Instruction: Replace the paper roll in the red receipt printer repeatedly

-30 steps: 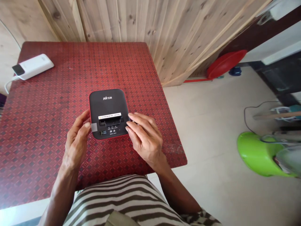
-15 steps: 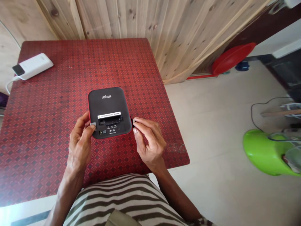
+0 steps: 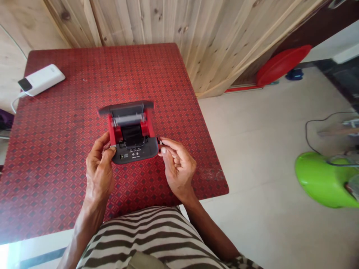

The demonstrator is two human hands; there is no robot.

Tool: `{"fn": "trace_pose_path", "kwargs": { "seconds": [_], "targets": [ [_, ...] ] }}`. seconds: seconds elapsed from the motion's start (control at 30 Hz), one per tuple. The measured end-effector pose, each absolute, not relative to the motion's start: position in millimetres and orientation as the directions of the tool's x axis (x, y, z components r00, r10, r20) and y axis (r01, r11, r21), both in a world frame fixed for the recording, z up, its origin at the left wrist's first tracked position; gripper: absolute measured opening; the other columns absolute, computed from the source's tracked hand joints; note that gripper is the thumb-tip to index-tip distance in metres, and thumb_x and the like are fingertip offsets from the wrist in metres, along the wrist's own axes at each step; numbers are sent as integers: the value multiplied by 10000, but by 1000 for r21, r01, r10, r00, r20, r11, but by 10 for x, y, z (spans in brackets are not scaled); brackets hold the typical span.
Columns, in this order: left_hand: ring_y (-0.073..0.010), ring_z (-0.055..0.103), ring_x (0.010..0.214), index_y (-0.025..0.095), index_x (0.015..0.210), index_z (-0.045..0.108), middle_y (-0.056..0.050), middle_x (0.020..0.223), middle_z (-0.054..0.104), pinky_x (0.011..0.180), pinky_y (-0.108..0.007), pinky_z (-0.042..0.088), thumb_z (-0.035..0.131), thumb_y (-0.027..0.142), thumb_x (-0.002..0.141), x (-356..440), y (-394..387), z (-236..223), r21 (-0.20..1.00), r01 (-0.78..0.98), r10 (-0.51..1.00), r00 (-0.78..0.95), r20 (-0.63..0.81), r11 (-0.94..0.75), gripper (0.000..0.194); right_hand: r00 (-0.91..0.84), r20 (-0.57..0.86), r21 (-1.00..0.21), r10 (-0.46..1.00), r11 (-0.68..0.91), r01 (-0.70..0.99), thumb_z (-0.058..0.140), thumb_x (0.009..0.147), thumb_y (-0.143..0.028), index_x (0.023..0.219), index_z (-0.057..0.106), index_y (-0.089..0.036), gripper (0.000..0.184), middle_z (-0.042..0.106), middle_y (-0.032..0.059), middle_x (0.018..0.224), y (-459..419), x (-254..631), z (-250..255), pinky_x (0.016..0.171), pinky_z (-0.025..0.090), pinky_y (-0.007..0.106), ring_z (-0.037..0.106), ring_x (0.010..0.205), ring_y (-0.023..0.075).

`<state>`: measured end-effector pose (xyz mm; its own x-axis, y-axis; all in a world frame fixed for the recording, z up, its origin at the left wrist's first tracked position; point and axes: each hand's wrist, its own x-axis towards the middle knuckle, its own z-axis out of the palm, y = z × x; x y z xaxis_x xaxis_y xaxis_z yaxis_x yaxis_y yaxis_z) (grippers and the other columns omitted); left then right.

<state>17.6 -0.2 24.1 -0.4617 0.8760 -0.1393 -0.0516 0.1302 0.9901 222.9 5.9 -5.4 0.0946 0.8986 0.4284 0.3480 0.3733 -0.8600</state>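
A black and red thermal printer (image 3: pixel 136 153) lies on the table in front of me. Its lid (image 3: pixel 125 107) is raised and slightly blurred, which exposes the red interior and a dark paper bay (image 3: pixel 131 132). No paper roll can be made out inside. With thumb and fingers, my left hand (image 3: pixel 99 164) grips the printer's left edge, the thumb on a grey piece at the corner. At the right edge, my right hand (image 3: pixel 179 164) pinches the printer's side near a small black part, with the fingertips partly hiding it.
The printer rests on a red patterned table (image 3: pixel 84 82). A white power bank (image 3: pixel 45 80) with a white cable lies at the far left. A wooden wall (image 3: pixel 157 26) stands behind. On the floor at right are a green stool (image 3: pixel 319 179) and a red basin (image 3: pixel 283 65).
The printer's lid has swung up and back from its closed position. Both hands keep their hold on the two sides of the printer.
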Motion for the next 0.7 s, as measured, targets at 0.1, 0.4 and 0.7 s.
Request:
{"fn": "trace_pose_path", "kwargs": {
  "seconds": [0.1,0.4,0.7],
  "targets": [
    [-241,744,1157,257,1413,760,-70,1407,781,1057,-384,563,742,380,968,132,-37,151,991,-26,890,-438,-129,131,462,79,467,-826,881,403,393,645,1125,-201,1297,756,-233,207,854,95,1200,82,2261,21,865,733,353,855,1012,202],
    [-288,723,1251,243,1474,712,-86,1397,772,1069,-409,590,647,608,1064,114,-133,123,976,210,919,-392,34,54,553,-636,331,-358,697,717,599,668,1123,-139,1086,814,-193,160,858,84,1149,901,1989,699,1022,625,400,771,1091,231],
    [-316,730,1252,213,1444,695,-134,1402,755,1121,-489,584,634,682,1052,142,-147,71,982,184,920,-389,38,37,615,-746,-66,-160,663,731,664,532,1097,-1,1240,808,-121,333,823,193,1275,1258,1430,859,895,635,417,810,1077,290]
  ]
}}
